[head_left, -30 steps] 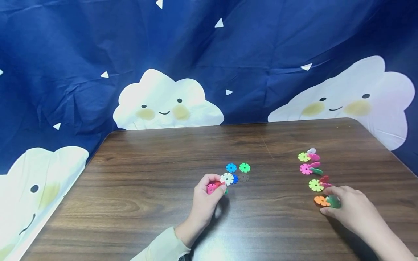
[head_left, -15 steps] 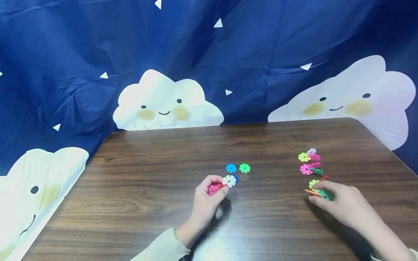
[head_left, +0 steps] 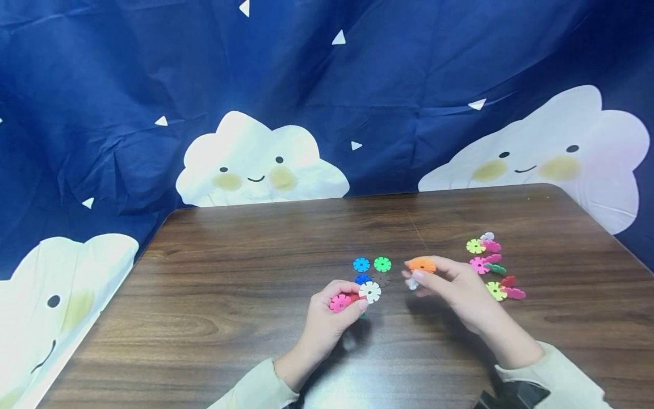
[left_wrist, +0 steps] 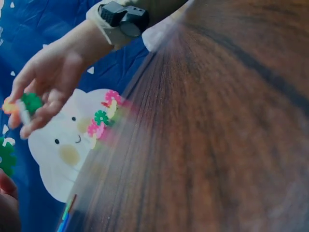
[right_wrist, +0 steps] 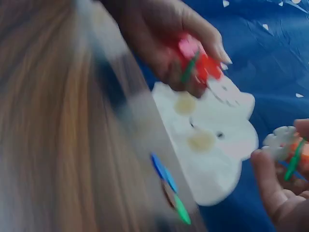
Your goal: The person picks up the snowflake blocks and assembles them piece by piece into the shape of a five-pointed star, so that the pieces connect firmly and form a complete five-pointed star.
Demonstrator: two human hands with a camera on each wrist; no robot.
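From the left, near the middle of the table (head_left: pixel 214 238), we find the left grip (head_left: pixel 327 319) pinching a pink-red set (head_left: pixel 339 304) of joined, notched, flower-like discs; its white disc (head_left: pixel 370 292) juts rightward, flat face toward us, and the right wrist view shows a green disc (right_wrist: pixel 190 68) edge-on. Just beyond, toward the table's far edge, lie a dark blue disc (head_left: pixel 363 279), a blue disc (head_left: pixel 361 264), a brown disc (head_left: pixel 380 279) and a bright green disc (head_left: pixel 382 264). Across a gap, the right grip (head_left: pixel 452 284) grasps a tilted orange-white set (head_left: pixel 423 264), so the two held sets face each other, near but apart, ours in the left nearer the table's front. Farther right, toward the table's right edge, three joined clusters (head_left: pixel 479 265) rest in a row running toward the far edge.
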